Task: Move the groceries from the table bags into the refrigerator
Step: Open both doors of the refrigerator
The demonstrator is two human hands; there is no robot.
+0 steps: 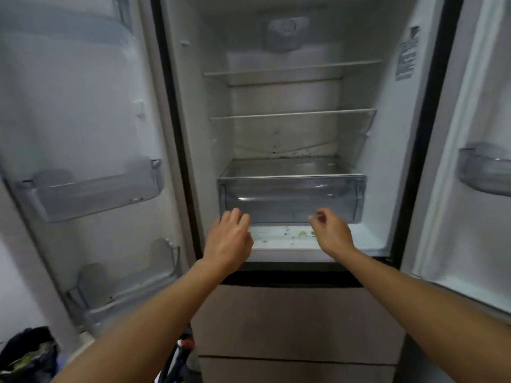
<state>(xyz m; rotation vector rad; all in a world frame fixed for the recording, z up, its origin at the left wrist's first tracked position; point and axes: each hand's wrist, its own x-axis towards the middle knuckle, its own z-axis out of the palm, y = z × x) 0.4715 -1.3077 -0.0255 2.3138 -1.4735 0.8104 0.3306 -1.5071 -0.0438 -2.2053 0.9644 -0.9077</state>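
Observation:
The refrigerator (pixel 392 167) stands open in front of me with both doors swung out. Its two glass shelves (pixel 293 114) hold nothing. A clear plastic crisper drawer (pixel 290 197) sits at the bottom of the compartment and looks bare inside. My left hand (pixel 229 239) reaches toward the drawer's lower left corner, fingers loosely curled and holding nothing. My right hand (pixel 331 230) hovers at the drawer's lower right, fingers bent, also holding nothing. Neither hand clearly touches the drawer. No groceries or table bags show in this view.
Small green scraps lie on the white ledge (pixel 284 239) below the drawer. The left door (pixel 83 134) carries clear bins (pixel 91 194), the right door (pixel 475 134) one bin (pixel 486 170). Beige freezer drawers (pixel 298 322) lie below. A dark bag (pixel 30 355) sits on the floor at lower left.

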